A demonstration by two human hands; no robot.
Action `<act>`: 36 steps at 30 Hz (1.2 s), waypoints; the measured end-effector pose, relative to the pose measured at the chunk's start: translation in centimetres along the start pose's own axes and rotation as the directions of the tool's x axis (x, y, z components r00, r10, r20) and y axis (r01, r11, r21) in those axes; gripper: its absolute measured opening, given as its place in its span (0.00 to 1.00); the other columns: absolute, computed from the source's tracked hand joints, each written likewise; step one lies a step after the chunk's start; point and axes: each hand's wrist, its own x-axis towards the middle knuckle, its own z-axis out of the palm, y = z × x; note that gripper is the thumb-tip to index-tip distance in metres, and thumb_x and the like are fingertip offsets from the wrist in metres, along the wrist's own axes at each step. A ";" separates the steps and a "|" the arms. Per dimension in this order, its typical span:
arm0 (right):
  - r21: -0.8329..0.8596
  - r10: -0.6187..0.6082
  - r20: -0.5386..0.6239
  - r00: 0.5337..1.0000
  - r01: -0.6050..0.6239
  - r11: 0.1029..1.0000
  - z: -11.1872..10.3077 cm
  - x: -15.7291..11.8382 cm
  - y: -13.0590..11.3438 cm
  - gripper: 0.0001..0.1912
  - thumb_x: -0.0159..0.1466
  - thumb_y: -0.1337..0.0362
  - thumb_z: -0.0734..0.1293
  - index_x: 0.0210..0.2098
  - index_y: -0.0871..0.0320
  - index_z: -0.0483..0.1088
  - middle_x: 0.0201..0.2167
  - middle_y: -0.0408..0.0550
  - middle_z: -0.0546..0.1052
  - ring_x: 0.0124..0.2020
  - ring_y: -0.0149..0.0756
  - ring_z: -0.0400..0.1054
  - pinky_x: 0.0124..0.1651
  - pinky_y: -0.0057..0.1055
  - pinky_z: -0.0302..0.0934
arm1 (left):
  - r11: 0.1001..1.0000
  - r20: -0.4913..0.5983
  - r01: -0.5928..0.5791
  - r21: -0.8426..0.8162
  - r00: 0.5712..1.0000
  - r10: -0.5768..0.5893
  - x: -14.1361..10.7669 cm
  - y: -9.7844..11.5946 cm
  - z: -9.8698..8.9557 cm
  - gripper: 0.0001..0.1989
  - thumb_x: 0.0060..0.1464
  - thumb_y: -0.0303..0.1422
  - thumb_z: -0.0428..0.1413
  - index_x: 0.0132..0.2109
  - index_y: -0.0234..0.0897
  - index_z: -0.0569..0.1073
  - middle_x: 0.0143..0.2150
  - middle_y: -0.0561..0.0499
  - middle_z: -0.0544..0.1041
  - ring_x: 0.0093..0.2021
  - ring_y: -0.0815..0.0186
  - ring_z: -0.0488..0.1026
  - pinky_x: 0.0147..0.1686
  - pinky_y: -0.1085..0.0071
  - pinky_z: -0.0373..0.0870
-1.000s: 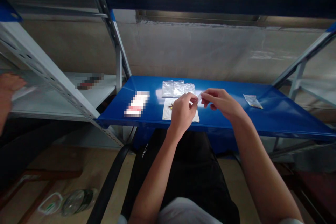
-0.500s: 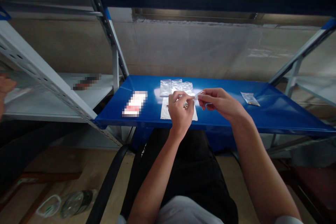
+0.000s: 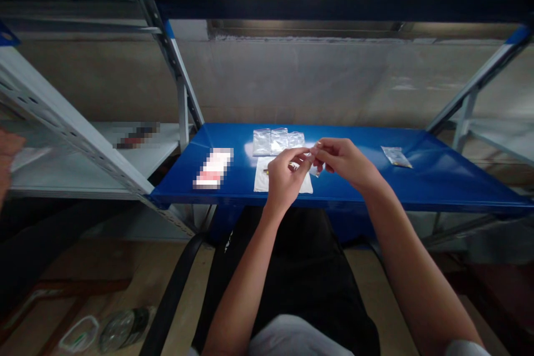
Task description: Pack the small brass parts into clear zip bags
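My left hand [image 3: 286, 181] and my right hand [image 3: 342, 162] meet above the blue steel shelf [image 3: 354, 192], their fingertips pinching a small clear plastic bag [image 3: 316, 167]. Just under my left hand lies a white paper sheet [image 3: 262, 181], partly hidden by that hand. A small brass-coloured item [image 3: 266, 171] rests at the sheet's left side. Behind my hands lie several clear plastic zip bags [image 3: 262, 142]. A pixelated pink-and-white packet [image 3: 212, 168] sits to the left, and a small clear bag with a dark strip [image 3: 396, 156] lies to the right.
Grey shelving uprights [image 3: 181, 105] frame the blue shelf, with a concrete wall behind. On a white shelf at left lies a pixelated object [image 3: 136, 136], near another person's hand [image 3: 6, 150]. A black chair edge [image 3: 171, 295] and floor lie below.
My hands have drawn closer, and their fingertips now meet at the small bag. The bag hangs a little lower. The view has shifted slightly.
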 end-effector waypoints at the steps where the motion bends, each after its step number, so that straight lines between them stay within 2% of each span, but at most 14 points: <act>1: -0.014 -0.001 0.009 1.000 0.001 1.000 -0.1 -0.1 0.0 0.20 0.65 0.48 0.71 0.27 0.57 0.71 0.23 0.46 0.75 0.24 0.31 0.66 0.27 0.30 0.57 | 0.999 0.017 0.027 -0.020 0.999 -0.027 0.0 0.0 0.0 0.09 0.63 0.35 0.64 0.47 0.37 0.82 0.42 0.46 0.84 0.39 0.65 0.81 0.35 0.73 0.76; 5: -0.083 0.003 0.051 0.999 0.001 0.997 -0.9 -0.5 0.2 0.21 0.65 0.46 0.71 0.28 0.57 0.73 0.23 0.47 0.76 0.24 0.32 0.67 0.28 0.30 0.58 | 0.994 0.123 0.104 -0.040 0.988 -0.098 0.2 -0.2 -0.3 0.09 0.61 0.35 0.65 0.45 0.37 0.84 0.42 0.44 0.85 0.39 0.62 0.82 0.37 0.70 0.78; 8: -0.118 0.030 0.071 0.997 -0.022 0.993 -1.1 -0.8 0.4 0.20 0.64 0.47 0.72 0.29 0.58 0.74 0.23 0.47 0.77 0.24 0.32 0.68 0.27 0.30 0.59 | 0.994 0.184 0.112 -0.013 0.977 -0.107 0.2 -0.1 -0.6 0.09 0.62 0.36 0.63 0.45 0.37 0.85 0.41 0.44 0.86 0.39 0.61 0.82 0.37 0.69 0.78; 14: -0.134 0.056 0.096 0.994 -0.043 0.990 -1.0 -1.0 0.6 0.18 0.64 0.49 0.71 0.30 0.58 0.74 0.25 0.48 0.79 0.24 0.33 0.69 0.27 0.30 0.59 | 0.998 0.268 0.065 0.021 0.961 -0.068 0.0 0.2 -1.1 0.11 0.64 0.37 0.62 0.47 0.38 0.85 0.38 0.46 0.85 0.38 0.61 0.82 0.38 0.69 0.77; 20: -0.112 0.036 0.086 0.996 -0.026 0.993 -1.0 -1.0 0.3 0.19 0.63 0.47 0.72 0.28 0.57 0.74 0.23 0.46 0.78 0.23 0.31 0.67 0.26 0.29 0.59 | 0.993 0.350 -0.046 0.113 0.937 0.004 0.1 0.5 -1.8 0.12 0.65 0.27 0.57 0.51 0.38 0.83 0.40 0.46 0.84 0.38 0.63 0.80 0.39 0.69 0.76; 24: -0.119 0.033 0.080 0.996 -0.023 0.993 -0.6 -1.0 0.5 0.18 0.63 0.48 0.72 0.28 0.57 0.74 0.23 0.46 0.78 0.23 0.31 0.68 0.26 0.29 0.59 | 0.980 0.319 -0.086 0.182 0.947 0.024 0.2 0.5 -2.2 0.13 0.65 0.25 0.55 0.49 0.37 0.83 0.42 0.45 0.84 0.39 0.63 0.80 0.38 0.70 0.76; 31: -0.122 0.019 0.048 0.999 -0.013 0.992 -0.2 -1.1 0.9 0.16 0.63 0.51 0.70 0.27 0.57 0.72 0.23 0.46 0.77 0.24 0.32 0.69 0.29 0.30 0.61 | 0.970 0.239 -0.085 0.229 0.971 0.028 0.2 -0.1 -1.9 0.11 0.64 0.25 0.57 0.48 0.36 0.83 0.44 0.44 0.84 0.39 0.63 0.81 0.38 0.70 0.77; 36: -0.079 0.040 0.003 0.999 -0.040 0.996 0.8 -0.8 0.8 0.15 0.64 0.53 0.70 0.29 0.57 0.69 0.24 0.46 0.77 0.24 0.32 0.69 0.27 0.28 0.59 | 0.979 0.244 -0.086 0.185 0.969 0.039 0.2 0.0 -1.5 0.08 0.64 0.28 0.60 0.48 0.36 0.82 0.40 0.45 0.84 0.38 0.63 0.81 0.37 0.70 0.76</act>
